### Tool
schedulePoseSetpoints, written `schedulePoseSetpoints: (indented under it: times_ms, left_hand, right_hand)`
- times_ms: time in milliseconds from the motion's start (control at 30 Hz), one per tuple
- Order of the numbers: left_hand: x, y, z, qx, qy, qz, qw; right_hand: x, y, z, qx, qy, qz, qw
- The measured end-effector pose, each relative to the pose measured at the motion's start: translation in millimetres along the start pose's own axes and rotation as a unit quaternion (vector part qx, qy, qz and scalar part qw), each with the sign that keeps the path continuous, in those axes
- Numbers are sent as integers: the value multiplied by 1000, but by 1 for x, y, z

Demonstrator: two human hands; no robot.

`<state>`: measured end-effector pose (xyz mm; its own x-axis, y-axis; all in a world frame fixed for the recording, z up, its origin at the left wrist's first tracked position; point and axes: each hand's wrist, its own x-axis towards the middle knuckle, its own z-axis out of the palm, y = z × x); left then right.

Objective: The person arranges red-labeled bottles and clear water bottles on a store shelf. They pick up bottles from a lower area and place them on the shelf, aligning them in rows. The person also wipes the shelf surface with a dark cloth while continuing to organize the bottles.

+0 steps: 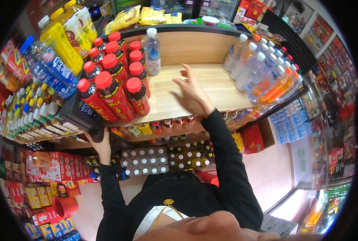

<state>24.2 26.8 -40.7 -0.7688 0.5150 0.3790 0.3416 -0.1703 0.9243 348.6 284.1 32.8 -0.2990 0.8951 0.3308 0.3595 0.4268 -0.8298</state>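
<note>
My right hand (195, 92) is held over the wooden shelf board (179, 102), fingers spread and blurred, with nothing in it. Behind and to its left, a clear water bottle with a white cap (153, 58) stands upright near the backboard. Several red-capped bottles with red labels (114, 96) are grouped at the shelf's left end. At the front left corner, my left hand (100, 144) grips the lower end of the black shelf post (84, 116), thumb and fingers around a dark part. What exactly lies inside that grip is too dark to tell.
White-capped clear bottles (239, 66) and orange-drink bottles (276, 90) fill the shelf's right end. A large blue-labelled bottle (54, 67) and yellow bottles (61, 42) stand left. Below are packs of white-capped bottles (144, 161) and a red stool or bucket (209, 177).
</note>
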Motion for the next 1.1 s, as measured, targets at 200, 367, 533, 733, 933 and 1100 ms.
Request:
schedulePoseSetpoints:
  times_ms: [200, 367, 533, 733, 933, 1100]
  left_hand:
    - [-4, -10, 1, 6, 13, -12, 1000]
    - [0, -14, 3, 73, 7, 27, 997]
    - [13, -43, -42, 159, 17, 48, 986]
    - [28, -71, -9, 144, 11, 35, 989]
    - [-7, 0, 30, 216, -9, 83, 973]
    - [-9, 6, 49, 209, -33, 81, 974]
  right_hand:
    - [-67, 38, -144, -157, 207, -6, 966]
    - [-68, 16, -223, -343, 354, -142, 858]
    - [7, 11, -233, -239, 274, -87, 928]
    - [10, 6, -250, -272, 309, -142, 900]
    - [-11, 4, -224, -333, 310, -103, 884]
    - [-27, 9, -241, -260, 312, -33, 913]
